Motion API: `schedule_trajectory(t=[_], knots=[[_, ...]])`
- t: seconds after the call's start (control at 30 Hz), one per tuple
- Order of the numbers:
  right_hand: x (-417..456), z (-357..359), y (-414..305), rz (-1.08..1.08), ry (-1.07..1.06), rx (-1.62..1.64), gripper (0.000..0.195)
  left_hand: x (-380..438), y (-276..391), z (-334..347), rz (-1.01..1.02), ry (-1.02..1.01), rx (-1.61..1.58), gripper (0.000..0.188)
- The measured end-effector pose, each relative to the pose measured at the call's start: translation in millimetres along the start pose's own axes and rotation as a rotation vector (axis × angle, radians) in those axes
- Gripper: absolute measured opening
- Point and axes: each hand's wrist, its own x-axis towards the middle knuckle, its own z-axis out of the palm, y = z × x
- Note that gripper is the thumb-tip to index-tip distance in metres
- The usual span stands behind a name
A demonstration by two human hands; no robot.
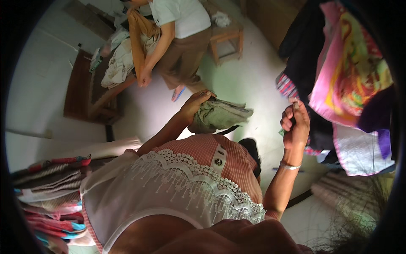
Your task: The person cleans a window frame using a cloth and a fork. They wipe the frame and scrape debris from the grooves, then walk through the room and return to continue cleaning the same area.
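Observation:
My left hand (197, 103) grips a folded greyish-green cloth (219, 115) by its upper left edge, in front of my waist. The cloth's loose layers fan out to the right. Raised at the right, my right hand (295, 123) has curled fingers and a bracelet at the wrist. A small pale object (296, 104) appears pinched at its thumb; what it is cannot be made out. Close beside that hand hang dark garments (306, 73) and a striped, multicoloured fabric (287, 86). Further right hangs a pink-edged cloth with a yellow and red print (352, 66).
At upper left another person in a white shirt (182, 19) bends over a wooden bench (104, 98), holding mustard-brown cloth (137, 47). Behind them stands a wooden stool (226, 36). Stacked textiles (54, 181) lie at my left; a ribbed roll or pile (342, 190) lies at lower right.

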Motion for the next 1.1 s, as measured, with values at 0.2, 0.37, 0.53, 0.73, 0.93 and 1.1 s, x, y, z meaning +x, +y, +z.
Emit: schedule_trajectory(t=[0.2, 0.37, 0.53, 0.73, 0.93, 1.1], knots=[[16, -36, 100, 0.285, 0.07, 0.123, 0.02, -33, -39, -60, -0.099, 0.146, -0.203, 0.023], [40, -44, 141, 0.482, 0.072, 0.205, 0.022, -20, -32, -79, -0.182, 0.232, -0.334, 0.024], [106, -16, 119, 0.588, 0.128, 0.092, 0.025, 51, -7, -67, -0.278, 0.246, -0.446, 0.024], [230, -15, 97, 0.689, 0.236, 0.21, 0.025, 182, 42, -45, -0.39, 0.169, -0.433, 0.028], [383, 25, 26, 0.491, 0.099, 0.197, 0.028, 312, 115, 3, -0.387, 0.126, -0.31, 0.027], [513, 29, -27, 0.321, 0.257, 0.418, 0.035, 415, 169, 25, -0.339, -0.06, -0.428, 0.029]])
